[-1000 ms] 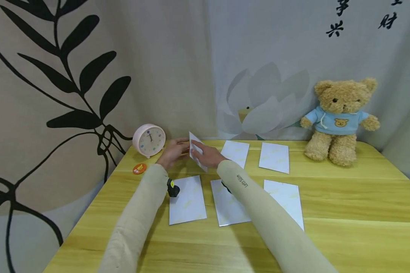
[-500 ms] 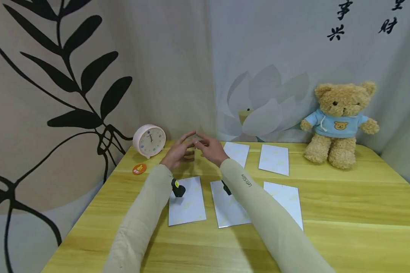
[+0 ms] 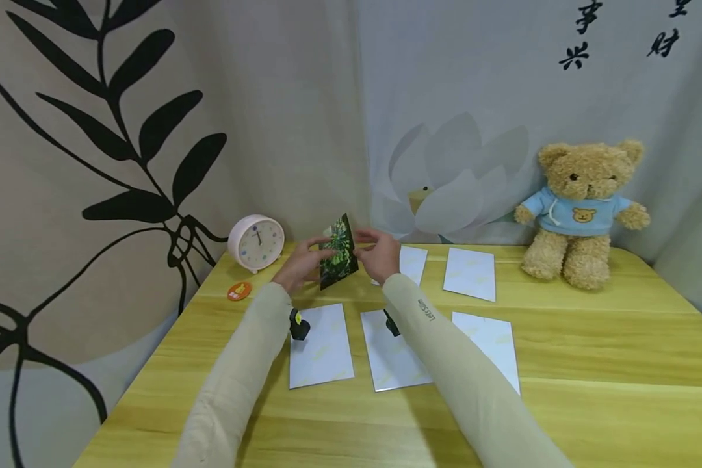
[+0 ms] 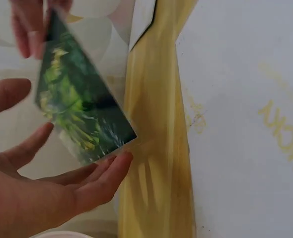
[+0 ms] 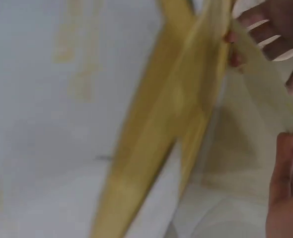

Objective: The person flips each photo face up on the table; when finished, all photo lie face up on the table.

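Observation:
A picture card [image 3: 339, 253] with a dark green, leafy print is raised above the back left of the table, tilted, its printed side towards the head view. My right hand [image 3: 380, 253] pinches it at one end, as the right wrist view shows at the card's pale back [image 5: 270, 84]. At the opposite end is my left hand [image 3: 301, 263], fingers spread around the card's edge. Seen from the left wrist, the left fingertips [image 4: 119, 161] meet the card's lower edge, while the thumb and another finger stand apart from each other.
Several white cards lie on the wooden table [image 3: 591, 364], including a front left card [image 3: 322, 351], a front middle card [image 3: 394, 357] and a back right card [image 3: 470, 273]. A pink clock [image 3: 257, 242], an orange disc [image 3: 239, 290] and a teddy bear [image 3: 585, 208] stand or lie around them.
The card has turned from its white back, through edge-on, to its green printed face. My right hand has shifted slightly right and up; the left stays near the same spot.

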{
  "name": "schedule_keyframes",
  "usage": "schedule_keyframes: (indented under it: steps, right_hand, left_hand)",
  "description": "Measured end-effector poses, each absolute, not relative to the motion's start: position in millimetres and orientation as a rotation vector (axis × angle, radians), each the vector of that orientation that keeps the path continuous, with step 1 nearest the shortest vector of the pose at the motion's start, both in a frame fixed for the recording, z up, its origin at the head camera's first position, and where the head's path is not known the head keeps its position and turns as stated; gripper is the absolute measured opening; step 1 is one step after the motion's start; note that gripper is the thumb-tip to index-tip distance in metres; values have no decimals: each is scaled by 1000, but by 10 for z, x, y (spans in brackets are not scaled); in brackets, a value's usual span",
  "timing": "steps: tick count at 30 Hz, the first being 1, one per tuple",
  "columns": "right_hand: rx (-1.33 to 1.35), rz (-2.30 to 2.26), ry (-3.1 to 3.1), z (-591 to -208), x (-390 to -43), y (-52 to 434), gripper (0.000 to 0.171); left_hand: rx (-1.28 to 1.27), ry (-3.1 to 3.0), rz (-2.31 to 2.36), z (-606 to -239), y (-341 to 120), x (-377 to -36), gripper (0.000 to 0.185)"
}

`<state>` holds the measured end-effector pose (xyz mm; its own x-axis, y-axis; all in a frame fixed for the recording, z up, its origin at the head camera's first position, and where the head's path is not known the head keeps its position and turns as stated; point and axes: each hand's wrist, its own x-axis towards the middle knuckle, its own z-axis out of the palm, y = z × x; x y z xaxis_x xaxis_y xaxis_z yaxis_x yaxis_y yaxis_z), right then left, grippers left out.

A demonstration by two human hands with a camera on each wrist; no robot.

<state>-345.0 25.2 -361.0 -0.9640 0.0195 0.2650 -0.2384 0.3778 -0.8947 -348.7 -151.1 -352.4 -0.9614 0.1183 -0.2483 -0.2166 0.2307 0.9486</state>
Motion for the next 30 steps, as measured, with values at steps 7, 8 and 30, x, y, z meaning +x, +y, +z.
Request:
schedule_keyframes:
  steps: [7,8,30]
  right_hand:
    - [-2,1690,-2435,-3774,-3469,347,38]
    - [-28,1722,-2448,-3794,-3473,352,39]
    - [6,2250,-2635,-3762,-3543,521,62]
  left_hand:
    - [-99,2320,1758,-3582,-1506,-3514,46]
    - [-111,2332,1751,-3591,-1508,-3515,44]
    - [-164,2383,1671,-3671,-1534,-3666,54]
